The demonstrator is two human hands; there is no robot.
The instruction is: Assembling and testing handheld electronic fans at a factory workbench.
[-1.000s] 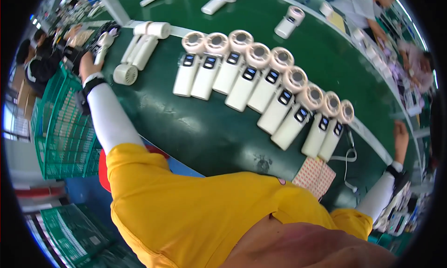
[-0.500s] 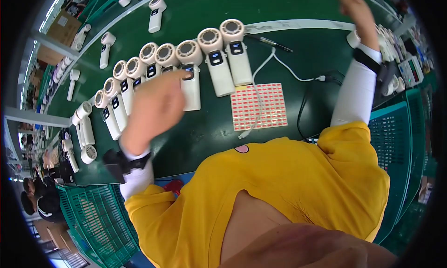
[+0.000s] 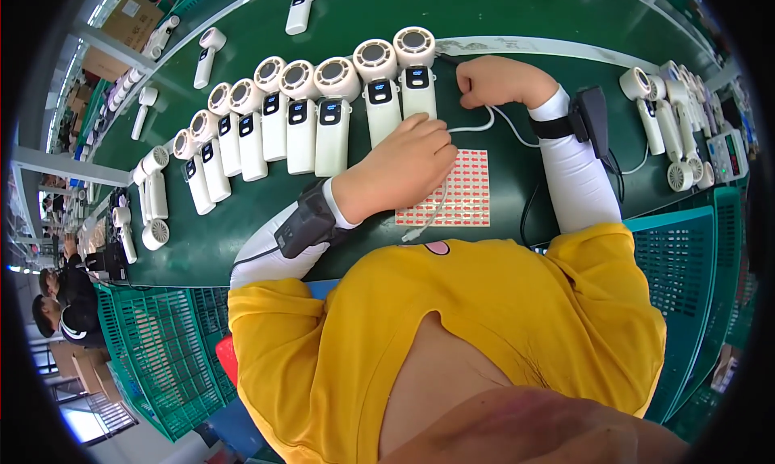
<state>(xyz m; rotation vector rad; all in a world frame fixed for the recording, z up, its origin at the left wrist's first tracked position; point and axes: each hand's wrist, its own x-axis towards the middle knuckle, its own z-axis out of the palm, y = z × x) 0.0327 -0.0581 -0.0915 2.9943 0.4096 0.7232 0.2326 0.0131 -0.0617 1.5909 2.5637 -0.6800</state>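
Right-end handheld fan (image 3: 419, 93) just beyond the left hand (image 3: 408, 161), with the lower end of the handle hidden behind bent fingers; impossible to tell whether gripped or merely touched. Next to it, a second handheld fan (image 3: 383, 109), partly covered by the same hand. Below, a sheet of red-and-white labels (image 3: 472, 190), crossed by a white cable (image 3: 476, 128). Farther right, the right hand (image 3: 507, 83), with fingers curled inward above another stretch of the cable; impossible to tell whether closed on it. Beneath, a green worktable (image 3: 508, 169), bearing more white fans (image 3: 301, 141) in a curved row with lit displays. Around: a green plastic crate (image 3: 173, 343) at lower left, a blue-green crate (image 3: 674, 254) at right, a cardboard box (image 3: 129, 18) at upper left, dark-clothed people (image 3: 81, 303) at far left.
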